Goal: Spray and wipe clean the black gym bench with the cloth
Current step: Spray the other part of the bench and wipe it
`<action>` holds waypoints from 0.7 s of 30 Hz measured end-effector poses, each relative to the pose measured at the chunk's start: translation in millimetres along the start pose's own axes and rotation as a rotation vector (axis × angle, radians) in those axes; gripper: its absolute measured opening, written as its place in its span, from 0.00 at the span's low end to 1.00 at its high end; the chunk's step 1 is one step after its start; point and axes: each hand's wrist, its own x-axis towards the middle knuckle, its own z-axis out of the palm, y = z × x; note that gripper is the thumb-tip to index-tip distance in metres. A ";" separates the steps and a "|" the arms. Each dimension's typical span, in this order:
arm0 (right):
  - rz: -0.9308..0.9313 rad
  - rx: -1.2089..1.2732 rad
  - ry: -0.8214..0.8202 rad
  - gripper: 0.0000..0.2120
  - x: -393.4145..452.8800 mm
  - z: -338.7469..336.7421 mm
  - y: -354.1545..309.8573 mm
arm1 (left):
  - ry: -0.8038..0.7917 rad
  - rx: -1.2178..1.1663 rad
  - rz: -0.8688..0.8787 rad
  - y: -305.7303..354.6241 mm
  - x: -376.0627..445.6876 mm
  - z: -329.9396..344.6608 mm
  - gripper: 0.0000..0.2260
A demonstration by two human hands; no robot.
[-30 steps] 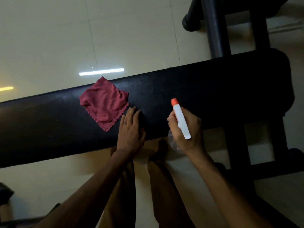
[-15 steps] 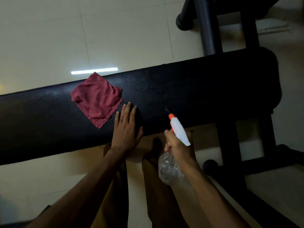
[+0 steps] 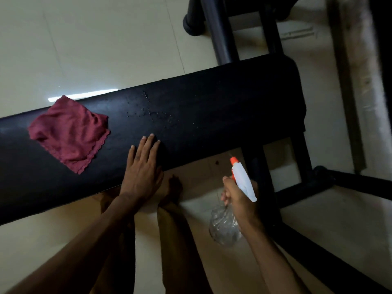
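The black gym bench (image 3: 222,107) runs across the view from lower left to upper right, with small droplets on its middle. A folded dark-red cloth (image 3: 70,132) lies on the pad towards the left. My left hand (image 3: 142,168) rests flat on the pad's near edge, just right of the cloth, holding nothing. My right hand (image 3: 239,198) grips a clear spray bottle (image 3: 226,227) with a white head and orange nozzle, held below the bench's near edge, nozzle pointing up towards the pad.
Black frame legs (image 3: 263,166) stand under the bench's right end, and a floor bar (image 3: 358,183) runs right from them. A black upright post (image 3: 218,30) stands behind the bench. My legs (image 3: 176,240) are below the pad. Pale floor tiles (image 3: 95,39) surround everything.
My right hand has dropped with the spray bottle from over the pad to below its near edge. More droplets show on the pad. The left hand and the cloth keep their places.
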 end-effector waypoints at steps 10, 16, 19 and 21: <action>-0.087 0.186 0.240 0.15 11.6 -41.2 -17.8 | 0.027 -0.022 -0.080 15.7 6.6 6.2 0.35; -0.026 0.344 0.320 0.18 28.9 -75.0 -9.8 | 0.006 0.019 -0.058 13.6 5.1 4.9 0.35; -0.007 0.430 0.383 0.16 38.0 -90.2 -8.6 | 0.027 0.011 -0.065 14.3 5.4 3.9 0.34; -0.018 0.426 0.407 0.15 43.3 -98.9 -8.7 | 0.034 0.005 -0.077 16.2 5.1 4.3 0.34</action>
